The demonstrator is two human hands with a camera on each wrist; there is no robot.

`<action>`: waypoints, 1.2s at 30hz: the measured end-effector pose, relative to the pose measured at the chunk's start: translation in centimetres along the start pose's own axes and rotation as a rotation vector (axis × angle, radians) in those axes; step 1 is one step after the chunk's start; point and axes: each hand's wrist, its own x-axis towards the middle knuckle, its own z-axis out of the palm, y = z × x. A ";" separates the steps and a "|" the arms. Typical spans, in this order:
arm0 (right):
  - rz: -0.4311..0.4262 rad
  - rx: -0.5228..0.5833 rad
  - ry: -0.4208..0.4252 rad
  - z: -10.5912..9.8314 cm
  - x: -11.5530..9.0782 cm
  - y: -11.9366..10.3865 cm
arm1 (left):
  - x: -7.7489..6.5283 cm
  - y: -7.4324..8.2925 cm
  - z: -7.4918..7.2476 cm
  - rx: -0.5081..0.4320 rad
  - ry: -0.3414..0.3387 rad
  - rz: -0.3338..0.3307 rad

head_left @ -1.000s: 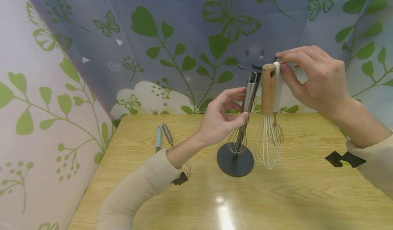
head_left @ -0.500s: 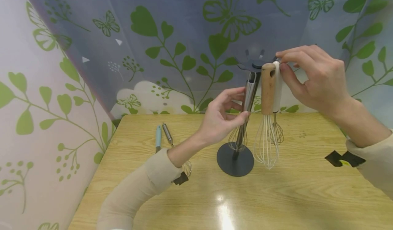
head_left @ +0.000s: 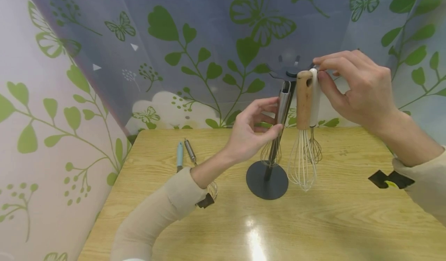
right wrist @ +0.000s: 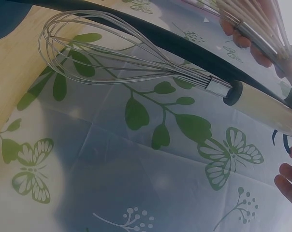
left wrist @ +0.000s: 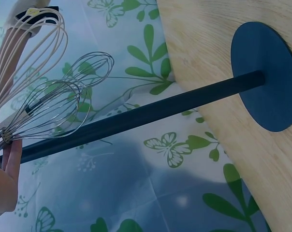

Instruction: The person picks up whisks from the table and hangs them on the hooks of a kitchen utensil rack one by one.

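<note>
In the head view my left hand [head_left: 249, 135] grips a metal-handled whisk [head_left: 283, 104] between thumb and fingers. It is held upright right alongside the pole of a black stand [head_left: 267, 189], wires downward. A whisk with a wooden handle [head_left: 304, 102] and another with a white handle [head_left: 315, 106] hang at the stand's right side. My right hand [head_left: 359, 88] is at the top, thumb and fingertips pinching the dark hook arm behind the white handle. The right wrist view shows the white-handled whisk [right wrist: 262, 104] beside the pole and fingertips [right wrist: 286, 186] close to a hook.
On the wooden table [head_left: 331, 218], left of the stand, lie a whisk with a light blue handle [head_left: 179, 155] and a thin metal-handled whisk [head_left: 189, 150], partly hidden by my left forearm. A patterned curtain [head_left: 195, 28] hangs behind the table's back edge.
The metal whisk in my left hand has shifted slightly upward, its wires now higher against the pole. My right hand and the hanging whisks stay almost where they were.
</note>
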 end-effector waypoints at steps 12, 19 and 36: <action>0.016 0.003 0.000 -0.1 0.0 -0.1 | 0.1 -0.2 -0.1 0.003 -0.007 0.000; 0.015 0.010 0.007 0.0 -0.1 -0.1 | 0.1 -0.3 0.0 -0.001 -0.014 -0.005; 0.009 0.008 0.004 0.0 -0.1 0.0 | 0.3 -0.6 0.0 -0.006 -0.013 -0.009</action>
